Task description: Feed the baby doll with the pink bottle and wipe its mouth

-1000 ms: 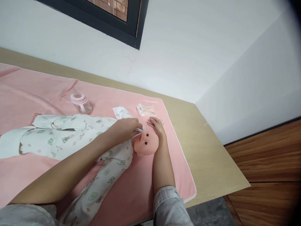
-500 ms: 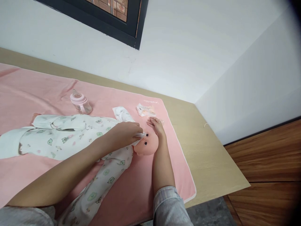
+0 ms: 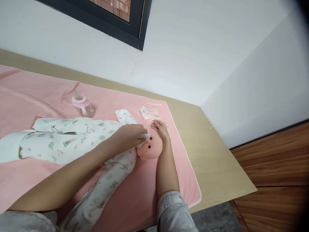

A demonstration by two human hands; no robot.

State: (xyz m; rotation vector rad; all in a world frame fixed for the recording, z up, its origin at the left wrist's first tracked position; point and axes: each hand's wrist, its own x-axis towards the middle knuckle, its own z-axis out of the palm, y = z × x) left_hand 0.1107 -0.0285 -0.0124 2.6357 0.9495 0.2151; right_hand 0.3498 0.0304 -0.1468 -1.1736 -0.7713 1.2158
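Observation:
A baby doll [image 3: 154, 146] lies on its back, its bald head toward the right and its black eyes facing up. It wears a white one-piece suit [image 3: 89, 138] printed with small green animals. My left hand [image 3: 129, 137] is closed around a white tissue [image 3: 144, 137] held against the lower part of the doll's face, hiding the mouth area. Against the top of the doll's head rests my right forearm, and my right hand [image 3: 160, 129] lies beyond it with the fingers stretched out, holding nothing. Just past those fingers is a small clear plastic packet [image 3: 148, 112].
A baby bottle [image 3: 82, 104] with a pink collar and handle lies tilted on the pink blanket [image 3: 45, 87]. The blanket covers much of a wooden table [image 3: 207, 161]. Behind stands a white wall with a dark window frame [image 3: 116, 29]; wooden panels [image 3: 277, 161] are at the right.
My left hand has shifted very slightly at the doll's face, and the tissue's shape has changed a little. My right hand and the doll have stayed put.

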